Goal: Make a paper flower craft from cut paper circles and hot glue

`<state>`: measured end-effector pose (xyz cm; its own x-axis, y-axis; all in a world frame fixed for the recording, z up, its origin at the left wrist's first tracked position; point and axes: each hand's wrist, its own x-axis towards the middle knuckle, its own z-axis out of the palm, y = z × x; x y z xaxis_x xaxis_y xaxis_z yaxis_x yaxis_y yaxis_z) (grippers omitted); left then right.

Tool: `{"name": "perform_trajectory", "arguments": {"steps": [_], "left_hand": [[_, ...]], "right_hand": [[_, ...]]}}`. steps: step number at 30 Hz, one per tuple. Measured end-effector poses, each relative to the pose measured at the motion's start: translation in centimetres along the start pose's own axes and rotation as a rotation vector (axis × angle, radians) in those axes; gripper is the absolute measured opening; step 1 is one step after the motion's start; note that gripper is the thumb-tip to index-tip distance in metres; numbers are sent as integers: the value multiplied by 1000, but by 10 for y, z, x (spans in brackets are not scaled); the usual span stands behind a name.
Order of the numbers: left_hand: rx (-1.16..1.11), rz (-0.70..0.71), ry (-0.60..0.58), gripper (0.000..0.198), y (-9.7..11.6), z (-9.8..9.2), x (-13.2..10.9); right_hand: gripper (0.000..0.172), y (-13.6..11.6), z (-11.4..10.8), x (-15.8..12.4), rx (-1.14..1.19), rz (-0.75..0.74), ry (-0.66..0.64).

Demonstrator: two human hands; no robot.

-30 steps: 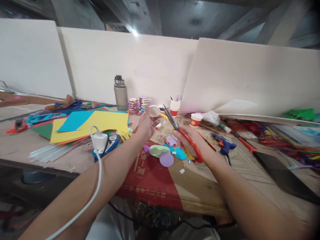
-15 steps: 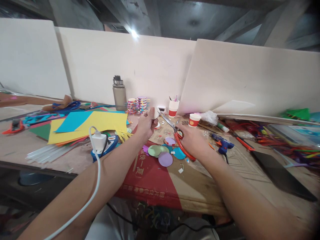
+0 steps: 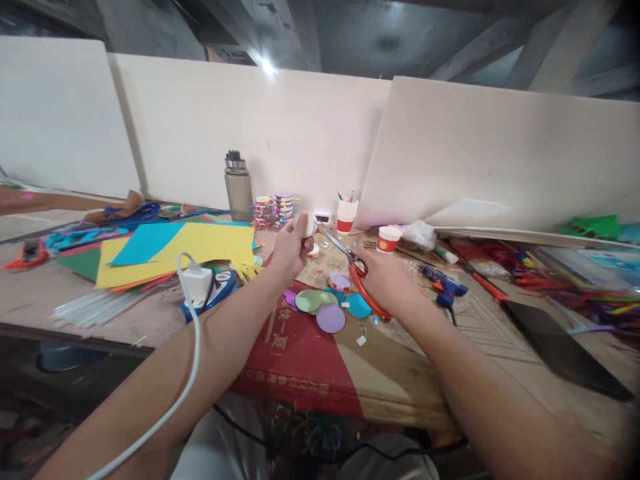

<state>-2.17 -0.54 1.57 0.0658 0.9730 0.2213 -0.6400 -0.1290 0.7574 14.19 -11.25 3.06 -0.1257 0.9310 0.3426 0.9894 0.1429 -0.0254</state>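
My left hand is closed round a small white paper cup, held up over the table. Red-handled scissors are gripped in my right hand, and their blades point up and left toward the cup, the tips right next to it. Below both hands lie several cut paper circles in green, purple and blue on a red and brown cardboard sheet.
Yellow and blue paper sheets lie at the left, with a white charger and cable. A grey bottle, stacked decorated cups, two red-and-white cups and a blue glue gun stand behind. White boards wall the back.
My right hand has swung the scissors up and left, bringing the blades to the cup. My left hand has turned the cup slightly and stayed in place.
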Motion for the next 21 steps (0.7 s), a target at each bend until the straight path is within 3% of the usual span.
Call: {"name": "perform_trajectory", "arguments": {"steps": [8,21], "left_hand": [[60,51,-15,44,0,-1,0],[-11,-7,-25,41,3,3,-3]], "right_hand": [[37,-1,-1,0,15,18,-27],[42,0,4,2,62,-26,-20]]}}
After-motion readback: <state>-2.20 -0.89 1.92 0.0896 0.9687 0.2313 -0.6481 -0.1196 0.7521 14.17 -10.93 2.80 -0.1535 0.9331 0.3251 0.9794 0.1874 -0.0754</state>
